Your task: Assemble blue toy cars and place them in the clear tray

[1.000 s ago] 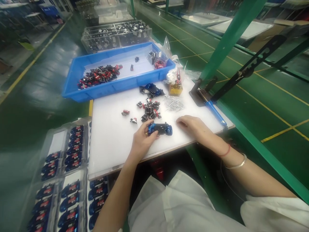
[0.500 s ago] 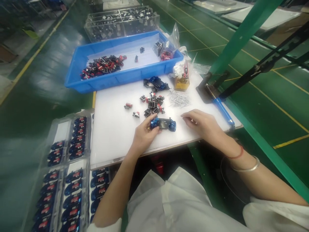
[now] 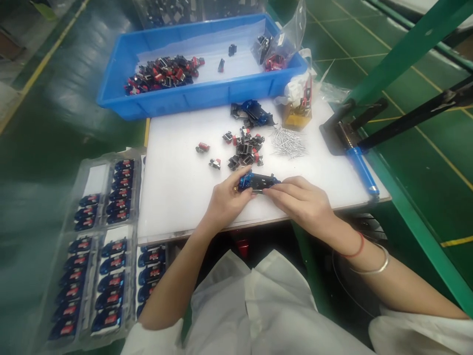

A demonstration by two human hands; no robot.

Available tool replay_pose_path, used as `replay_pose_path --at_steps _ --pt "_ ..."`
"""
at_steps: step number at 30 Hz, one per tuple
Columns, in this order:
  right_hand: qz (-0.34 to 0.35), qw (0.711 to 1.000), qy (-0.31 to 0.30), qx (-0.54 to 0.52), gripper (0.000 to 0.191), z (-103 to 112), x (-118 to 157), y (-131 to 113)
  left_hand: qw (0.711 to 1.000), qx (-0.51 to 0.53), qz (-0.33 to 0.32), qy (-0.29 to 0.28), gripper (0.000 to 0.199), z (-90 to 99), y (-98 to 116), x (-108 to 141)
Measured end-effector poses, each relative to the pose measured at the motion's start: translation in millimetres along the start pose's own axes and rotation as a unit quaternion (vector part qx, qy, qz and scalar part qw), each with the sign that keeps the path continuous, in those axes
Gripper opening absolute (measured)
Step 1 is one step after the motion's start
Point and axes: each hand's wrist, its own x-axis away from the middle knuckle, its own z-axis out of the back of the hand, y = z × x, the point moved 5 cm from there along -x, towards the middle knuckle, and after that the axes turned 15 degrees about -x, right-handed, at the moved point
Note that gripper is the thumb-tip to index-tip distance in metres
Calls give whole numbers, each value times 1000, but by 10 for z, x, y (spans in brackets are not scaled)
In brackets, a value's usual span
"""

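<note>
Car body (image 3: 262,182) near jumbled parts (image 3: 245,148) and pins (image 3: 288,143)

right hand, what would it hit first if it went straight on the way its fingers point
Most likely the blue and black car piece: the right hand's fingertips are at its near edge, though depth leaves actual contact unclear. Just beyond, the left hand holds the other end.

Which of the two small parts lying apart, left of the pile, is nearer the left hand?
The right-hand part, beyond the left hand; the other part lies farther left, nearer the blue bin.
</note>
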Motion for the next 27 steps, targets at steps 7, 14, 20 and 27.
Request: replay_pose_path --at_steps 7,14,20,27 --pt "17 1000 -9 19 34 -43 4 13 1000 -7 -9 6 55 0 15 28" --pt "35 999 -33 5 37 -50 19 37 1000 -15 -11 11 56 -14 24 49" --pt "71 996 -48 17 35 -65 -6 14 999 -45 -20 16 56 -10 38 70" --pt "66 996 -63 4 38 -113 13 36 998 -55 -14 23 55 5 69 77"
